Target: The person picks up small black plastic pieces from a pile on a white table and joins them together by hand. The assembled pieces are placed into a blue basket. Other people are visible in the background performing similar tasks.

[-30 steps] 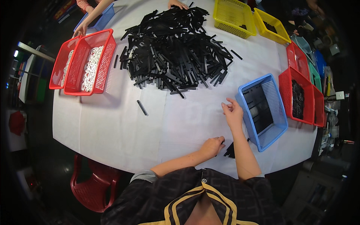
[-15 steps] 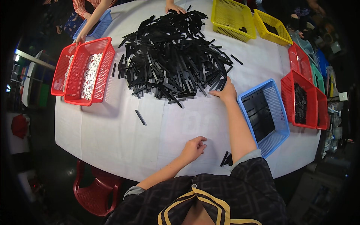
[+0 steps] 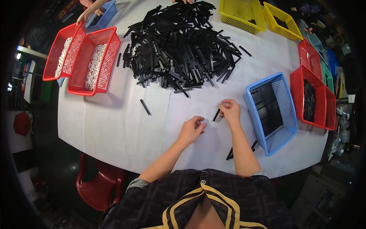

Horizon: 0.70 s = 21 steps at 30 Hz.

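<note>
My right hand (image 3: 231,111) pinches a slim black bar (image 3: 216,115) between thumb and fingertips, its lower end angled toward the white tabletop. To its left, my left hand (image 3: 191,130) hovers with loosely curled fingers, slightly apart, and nothing visible in them. Beyond both hands lies a big heap of black bars (image 3: 183,53). One loose bar (image 3: 145,107) rests alone on the left of the table. Beside my right forearm are a few more black bars (image 3: 230,153), partly hidden by the arm. A blue basket (image 3: 248,100) holding dark bars in rows stands right of my right hand.
Red baskets (image 3: 71,87) with small white pieces stand at left; another person's hand (image 3: 83,17) grips one. A second hand (image 3: 183,1) shows at the heap's far edge. Yellow baskets (image 3: 263,26) are far right, red baskets (image 3: 291,82) right. A red chair (image 3: 97,189) stands lower left.
My right hand has drawn back from the heap's edge toward me, now with a black bar. My left hand has moved slightly forward. The other person's red basket has shifted and tilted.
</note>
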Available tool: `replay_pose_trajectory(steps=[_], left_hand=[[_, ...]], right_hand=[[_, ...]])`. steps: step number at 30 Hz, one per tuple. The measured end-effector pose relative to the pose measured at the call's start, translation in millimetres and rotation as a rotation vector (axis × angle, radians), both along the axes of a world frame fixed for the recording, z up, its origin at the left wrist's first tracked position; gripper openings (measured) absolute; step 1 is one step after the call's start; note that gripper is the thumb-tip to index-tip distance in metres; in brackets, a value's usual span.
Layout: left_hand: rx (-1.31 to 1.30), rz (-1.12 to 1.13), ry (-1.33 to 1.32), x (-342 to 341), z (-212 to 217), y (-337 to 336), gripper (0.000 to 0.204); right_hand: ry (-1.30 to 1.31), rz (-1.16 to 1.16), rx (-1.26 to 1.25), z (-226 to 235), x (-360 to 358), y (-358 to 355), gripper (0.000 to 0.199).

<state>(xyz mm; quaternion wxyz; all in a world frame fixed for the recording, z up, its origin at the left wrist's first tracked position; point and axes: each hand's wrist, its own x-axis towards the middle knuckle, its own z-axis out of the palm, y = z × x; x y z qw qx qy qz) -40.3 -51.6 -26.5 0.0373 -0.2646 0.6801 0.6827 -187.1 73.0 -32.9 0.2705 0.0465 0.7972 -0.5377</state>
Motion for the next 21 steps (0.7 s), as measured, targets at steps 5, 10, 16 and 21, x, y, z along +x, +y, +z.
replay_pose_trajectory(steps=[5, 10, 16, 21], left_hand=[[0.18, -0.059, -0.054, -3, 25, 8, 0.022], [0.008, -0.064, -0.002, 11, 53, 4, 0.016], [-0.305, -0.042, 0.272, 31, 76, 7, 0.011], [-0.063, -0.02, 0.194, 46, 81, 9, 0.015]], right_hand=[[-0.329, -0.095, -0.334, 27, 36, 7, 0.023], [-0.33, 0.014, -0.374, 62, 61, 13, 0.021], [-0.301, 0.101, -0.452, 84, 84, 17, 0.016], [-0.27, 0.113, -0.485, 94, 98, 21, 0.014]])
